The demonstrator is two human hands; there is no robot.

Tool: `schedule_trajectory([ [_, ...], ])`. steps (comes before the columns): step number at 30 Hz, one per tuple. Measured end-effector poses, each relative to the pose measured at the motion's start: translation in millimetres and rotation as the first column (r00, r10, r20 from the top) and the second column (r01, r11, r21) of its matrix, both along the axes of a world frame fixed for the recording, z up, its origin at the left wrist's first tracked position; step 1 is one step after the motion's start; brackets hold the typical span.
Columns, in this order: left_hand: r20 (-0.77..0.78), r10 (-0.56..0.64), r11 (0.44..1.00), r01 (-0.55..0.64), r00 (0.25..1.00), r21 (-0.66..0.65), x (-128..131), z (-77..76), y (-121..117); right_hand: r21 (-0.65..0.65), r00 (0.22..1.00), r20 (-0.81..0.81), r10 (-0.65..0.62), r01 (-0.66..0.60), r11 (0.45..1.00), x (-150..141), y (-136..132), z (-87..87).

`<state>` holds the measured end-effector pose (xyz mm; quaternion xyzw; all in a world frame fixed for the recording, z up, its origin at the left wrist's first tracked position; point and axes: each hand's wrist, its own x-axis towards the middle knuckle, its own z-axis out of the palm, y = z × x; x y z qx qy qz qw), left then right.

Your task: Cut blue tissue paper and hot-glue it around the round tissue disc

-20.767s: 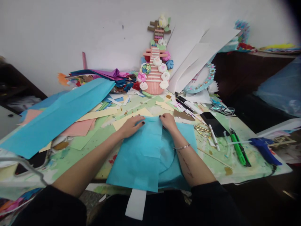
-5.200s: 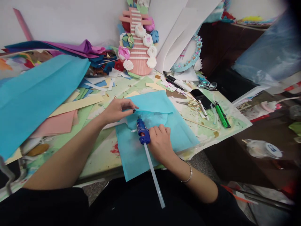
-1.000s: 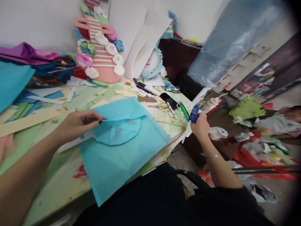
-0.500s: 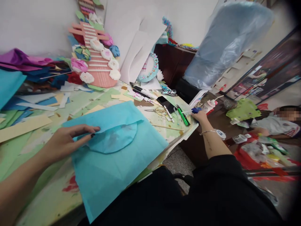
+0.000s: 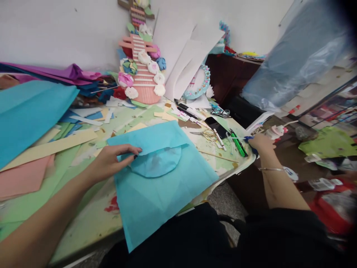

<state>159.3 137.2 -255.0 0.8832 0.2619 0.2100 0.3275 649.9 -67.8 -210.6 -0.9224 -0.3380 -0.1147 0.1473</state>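
Our left hand [image 5: 111, 159] pinches the flap [image 5: 153, 137], best held steady while our right hand [image 5: 262, 144], grip unclear, is at the glue gun [image 5: 248, 138].

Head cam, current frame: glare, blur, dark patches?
Head view: pale glare streaks on the plastic wrap; top-right corner dark; red plastic near the right edge looks soft; left hand and the blue sheet beneath it read fairly clear.
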Motion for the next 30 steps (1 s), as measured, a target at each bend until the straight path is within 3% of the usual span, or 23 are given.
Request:
schedule_trajectory([
  [3,0.004,0.004,1.000,-0.004,1.000,0.028,-1,0.7,-1,0.036,0.973,0.038,0.230,-0.231,0.972,-40,21,-3.8],
  [6,0.010,0.023,0.998,-0.024,1.000,0.050,-1,0.0,-2,0.011,0.827,0.015,0.563,-0.563,0.827,-90,50,-18.5],
  [7,0.017,0.028,0.998,-0.029,0.999,0.055,-1,-0.5,-3,0.003,0.739,0.008,0.674,-0.674,0.739,-104,61,-24.9],
  [8,0.025,0.032,0.998,-0.033,0.999,0.061,-1,-1.0,-4,0.010,0.593,0.021,0.805,-0.805,0.593,-117,70,-31.5],
  [9,0.039,0.036,0.997,-0.038,0.999,0.068,0,-1.3,-5,0.017,0.481,0.039,0.876,-0.876,0.481,-127,79,-38.0],
  [11,0.077,0.046,0.994,-0.053,0.996,0.092,2,-1.3,-8,0.000,0.347,0.083,0.934,-0.938,0.348,-138,94,-49.6],
  [15,0.116,0.052,0.982,-0.072,0.992,0.177,3,0.1,-15,-0.024,0.298,0.145,0.943,-0.952,0.304,-137,109,-65.4],
  [21,0.095,0.013,0.963,-0.038,0.995,0.267,-3,-8.1,-17,0.238,0.343,0.179,0.922,-0.925,0.298,-127,111,-77.5],
  [24,0.110,-0.034,0.958,0.001,0.993,0.287,-5,-13.4,-17,0.295,0.327,0.190,0.926,-0.918,0.264,-125,112,-79.1],
  [27,0.125,-0.119,0.939,0.071,0.985,0.336,-4,-14.6,-17,0.288,0.270,0.214,0.939,-0.936,0.204,-125,111,-76.2],
  [30,0.081,-0.171,0.908,0.126,0.982,0.399,-4,-14.3,-17,0.267,0.243,0.222,0.944,-0.947,0.181,-127,107,-71.0],
])
